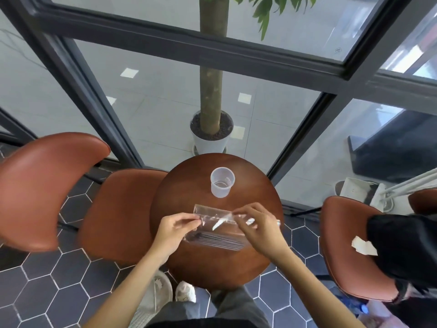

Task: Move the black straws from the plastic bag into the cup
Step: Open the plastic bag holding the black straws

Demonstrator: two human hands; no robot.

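A clear plastic bag (pixel 214 229) lies across the middle of a small round wooden table (pixel 189 185). Several black straws (pixel 218 240) lie side by side inside its near half. My left hand (pixel 176 230) pinches the bag's left edge between thumb and fingers. My right hand (pixel 257 227) pinches the bag's upper right part, fingers curled over it. A translucent plastic cup (pixel 222 182) stands upright and empty on the far side of the table, a short way beyond the bag.
Brown leather chairs stand at the left (pixel 118 209) and right (pixel 350 245), the right one holding a black garment (pixel 406 247). A potted tree (pixel 210 136) stands behind the table by the glass wall. My shoes (pixel 185 292) show below on the hexagon-tiled floor.
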